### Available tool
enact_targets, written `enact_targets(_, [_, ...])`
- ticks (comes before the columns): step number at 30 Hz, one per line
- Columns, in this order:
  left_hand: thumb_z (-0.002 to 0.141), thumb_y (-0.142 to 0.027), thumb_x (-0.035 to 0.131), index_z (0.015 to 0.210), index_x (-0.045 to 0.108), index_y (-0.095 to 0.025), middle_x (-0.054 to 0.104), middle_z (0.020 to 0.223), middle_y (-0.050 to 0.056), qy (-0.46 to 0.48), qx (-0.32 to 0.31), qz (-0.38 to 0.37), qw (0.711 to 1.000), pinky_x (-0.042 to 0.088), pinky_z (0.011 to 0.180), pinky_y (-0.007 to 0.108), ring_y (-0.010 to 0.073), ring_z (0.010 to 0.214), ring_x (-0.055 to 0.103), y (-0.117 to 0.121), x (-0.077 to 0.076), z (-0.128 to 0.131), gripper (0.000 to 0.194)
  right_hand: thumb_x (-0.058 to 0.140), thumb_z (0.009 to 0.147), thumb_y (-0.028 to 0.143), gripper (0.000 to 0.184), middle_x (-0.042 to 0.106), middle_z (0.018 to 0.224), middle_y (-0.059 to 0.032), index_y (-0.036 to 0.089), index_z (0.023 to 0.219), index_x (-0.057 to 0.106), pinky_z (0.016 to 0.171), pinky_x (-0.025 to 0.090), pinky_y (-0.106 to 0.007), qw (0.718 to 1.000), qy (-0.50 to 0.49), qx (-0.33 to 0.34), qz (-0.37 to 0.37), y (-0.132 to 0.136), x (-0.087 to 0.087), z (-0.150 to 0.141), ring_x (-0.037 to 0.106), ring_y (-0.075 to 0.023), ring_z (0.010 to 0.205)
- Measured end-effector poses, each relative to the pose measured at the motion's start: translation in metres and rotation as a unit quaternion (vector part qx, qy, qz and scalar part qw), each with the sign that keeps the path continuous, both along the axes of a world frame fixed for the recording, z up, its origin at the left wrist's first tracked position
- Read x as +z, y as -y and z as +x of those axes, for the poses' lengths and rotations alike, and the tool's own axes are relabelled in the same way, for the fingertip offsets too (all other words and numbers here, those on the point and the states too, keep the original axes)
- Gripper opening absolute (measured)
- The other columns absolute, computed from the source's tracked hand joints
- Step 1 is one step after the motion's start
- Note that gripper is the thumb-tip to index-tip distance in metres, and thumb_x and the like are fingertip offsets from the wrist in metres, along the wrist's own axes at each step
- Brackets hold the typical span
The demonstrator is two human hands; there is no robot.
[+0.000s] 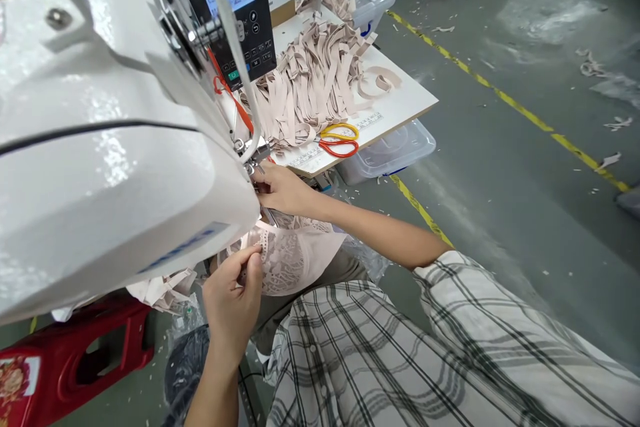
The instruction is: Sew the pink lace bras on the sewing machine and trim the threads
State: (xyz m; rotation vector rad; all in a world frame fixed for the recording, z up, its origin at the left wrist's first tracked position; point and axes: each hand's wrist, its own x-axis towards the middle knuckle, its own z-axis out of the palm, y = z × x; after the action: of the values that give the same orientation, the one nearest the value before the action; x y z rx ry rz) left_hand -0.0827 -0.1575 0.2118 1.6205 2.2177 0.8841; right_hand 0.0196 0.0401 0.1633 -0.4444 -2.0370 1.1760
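A pale pink lace bra (295, 257) hangs below the head of a white sewing machine (130, 173) and drapes over my lap. My left hand (235, 293) pinches the trimmed edge of its lace between thumb and fingers. Close under the needle area, my right hand (287, 192) reaches in from the right, its fingertips partly hidden behind the machine. What those fingertips hold, if anything, does not show clearly.
On the white table (400, 97) lie a heap of beige fabric straps (315, 77) and scissors (340, 140) with yellow and red handles. A control panel (235, 13) stands behind the machine. Red stools (95, 353) and plastic bins (395, 150) are around.
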Motion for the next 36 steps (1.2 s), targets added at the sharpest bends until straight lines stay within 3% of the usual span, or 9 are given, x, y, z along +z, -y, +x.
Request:
enact_targets(12, [0.092,-0.029,0.058,0.099,0.075,-0.021,0.078,0.093,0.004,-0.005,-0.003,0.031,1.000,0.056,0.071,0.026,0.0171,0.077,0.073,0.005,-0.005,-0.004,0.020,0.062,0.081,0.014,0.005,0.062,0.095,-0.0040,0.017,0.078,0.059,0.081,0.043,-0.028,1.000,0.003,-0.012,0.007,0.003,0.004,-0.003,0.057,-0.0173,0.095])
enact_targets(20, [0.093,-0.035,0.058,0.127,0.061,-0.019,0.074,0.109,0.009,0.017,0.039,0.012,0.999,0.054,0.066,0.025,0.0183,0.086,0.071,0.011,-0.016,-0.008,0.038,0.064,0.083,0.018,0.004,0.062,0.099,-0.0049,0.017,0.081,0.061,0.081,0.043,-0.028,1.000,0.004,-0.024,-0.002,0.008,0.004,-0.002,0.058,-0.0185,0.097])
enact_targets(23, [0.094,-0.037,0.056,0.129,0.060,-0.020,0.074,0.105,0.009,0.022,0.041,0.001,0.999,0.053,0.064,0.025,0.0187,0.084,0.071,0.010,-0.021,-0.010,0.039,0.063,0.085,0.020,0.005,0.062,0.100,-0.0058,0.017,0.081,0.062,0.081,0.043,-0.029,0.999,0.017,-0.027,-0.008,0.011,0.006,-0.003,0.057,-0.0191,0.097])
enact_targets(28, [0.096,-0.037,0.054,0.126,0.062,-0.020,0.072,0.114,0.011,0.018,0.020,0.014,1.000,0.055,0.070,0.026,0.0209,0.097,0.070,0.010,-0.023,-0.011,0.035,0.061,0.085,0.022,0.009,0.062,0.106,-0.0072,0.016,0.078,0.061,0.086,0.043,-0.031,1.000,-0.006,-0.013,-0.017,0.013,0.007,0.004,0.058,-0.0179,0.096])
enact_targets(32, [0.096,-0.030,0.054,0.117,0.065,-0.020,0.072,0.108,0.009,-0.041,-0.021,0.052,0.998,0.054,0.081,0.029,0.0190,0.093,0.068,0.012,-0.023,-0.008,0.026,0.059,0.086,0.022,0.010,0.060,0.099,-0.0064,0.016,0.078,0.060,0.084,0.044,-0.029,0.999,0.000,0.008,-0.032,0.015,0.009,0.018,0.057,-0.0169,0.093])
enact_targets(36, [0.090,-0.024,0.062,0.116,0.066,-0.019,0.065,0.114,0.014,-0.172,-0.022,0.155,0.973,0.047,0.098,0.041,0.0257,0.110,0.061,0.011,-0.030,0.001,0.027,0.056,0.086,0.024,0.013,0.060,0.089,-0.0044,0.017,0.075,0.058,0.083,0.044,-0.029,0.999,0.017,0.011,-0.034,0.017,0.013,0.024,0.057,-0.0176,0.089])
